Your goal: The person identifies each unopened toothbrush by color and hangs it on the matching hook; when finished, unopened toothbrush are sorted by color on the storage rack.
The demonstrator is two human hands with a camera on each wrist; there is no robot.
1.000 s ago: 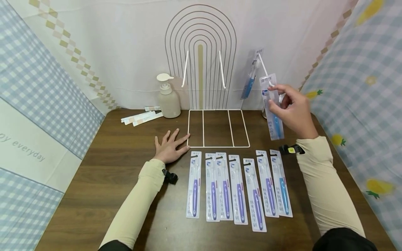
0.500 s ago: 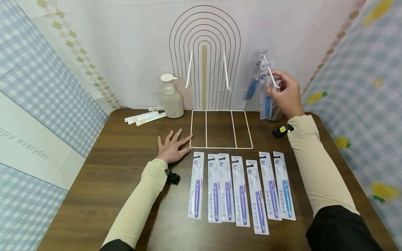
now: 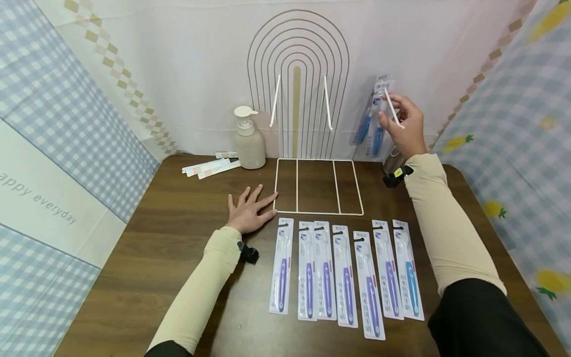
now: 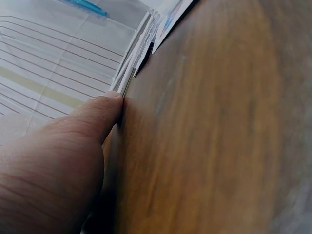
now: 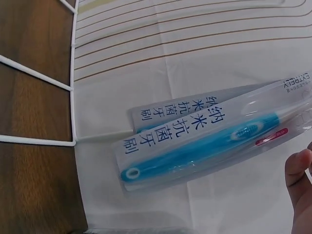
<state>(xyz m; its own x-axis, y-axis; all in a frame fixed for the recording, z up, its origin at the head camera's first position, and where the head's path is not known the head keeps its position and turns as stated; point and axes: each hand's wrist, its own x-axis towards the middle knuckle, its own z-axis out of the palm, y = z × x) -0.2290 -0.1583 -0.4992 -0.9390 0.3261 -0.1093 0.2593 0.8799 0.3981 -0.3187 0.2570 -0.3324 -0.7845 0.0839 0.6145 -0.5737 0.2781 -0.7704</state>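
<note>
My right hand (image 3: 408,126) is at the right-hand white hook (image 3: 393,109), its thumb and fingers at the edge of a packaged blue toothbrush (image 3: 376,134), which it pinches near the upper part. That pack hangs on the hook, just in front of another packaged blue toothbrush (image 3: 363,129). In the right wrist view the front pack (image 5: 204,146) overlaps the rear one (image 5: 170,109); the fingertips (image 5: 298,168) show only at the right edge. My left hand (image 3: 250,213) lies flat, fingers spread, touching the left side of the white wire rack base (image 3: 318,213).
Several packaged purple toothbrushes (image 3: 347,277) and one blue one (image 3: 411,282) lie in a row before the rack. Two bare hooks (image 3: 327,101) jut out at its middle and left. A pump bottle (image 3: 250,146), paper strips (image 3: 218,168) and a cylindrical object (image 3: 392,161) stand or lie behind.
My right hand has moved back along the right hook, carrying the toothbrush pack from the hook's tip to beside the rear pack. The left hand stays on the table.
</note>
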